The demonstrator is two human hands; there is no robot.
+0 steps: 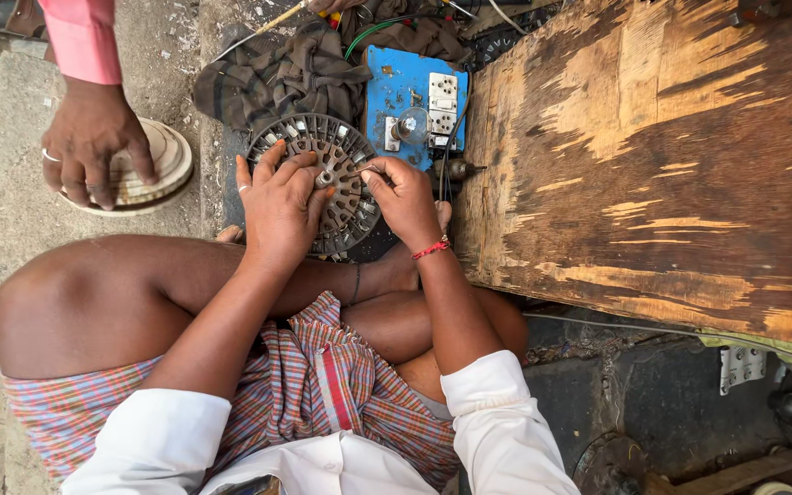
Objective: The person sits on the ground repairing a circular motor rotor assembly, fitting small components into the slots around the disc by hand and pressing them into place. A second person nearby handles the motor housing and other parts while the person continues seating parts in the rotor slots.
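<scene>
I see the round slotted motor core [334, 183] lying flat on the floor, just ahead of my crossed legs, touching the blue switch board [417, 101] side. It has no long axis; its hub faces up. My left hand [277, 206] lies over its left half, fingers [297, 170] spread and curled onto the slots. My right hand [405, 197] comes in from the right, fingers pressed together, pinching something small at the rim; I cannot tell what. Both wrists bend inward. A co-worker's hand [93, 137] rests on a pale disc [162, 170], well apart.
</scene>
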